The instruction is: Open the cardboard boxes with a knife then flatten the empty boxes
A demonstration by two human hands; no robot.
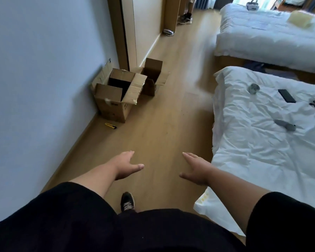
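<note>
Standing room: you have a strip of wooden floor (167,113) running toward 12 o'clock, hemmed by the wall (44,70) at 9 o'clock and the near bed (262,142) at 3 o'clock
Left hand: your left hand (125,165) hangs over bare floor, fingers straight and spread, holding nothing
Right hand: your right hand (195,169) is likewise flat and empty, just beside the bed's edge
Boxes: the large cardboard box (115,95) stands against the wall at 11 o'clock, flaps up; the smaller box (152,77) sits touching it behind, also open-topped
Knife: the yellow utility knife (110,125) lies on the floor near the large box's front corner, well apart from both hands
Hard to tell: box interiors are dark, contents unreadable; small dark items on the near bed are blurred
Others: another person's legs (186,13) stand at 12 o'clock, cut off by the frame; a far bed (271,33) lies at 1 o'clock
</note>
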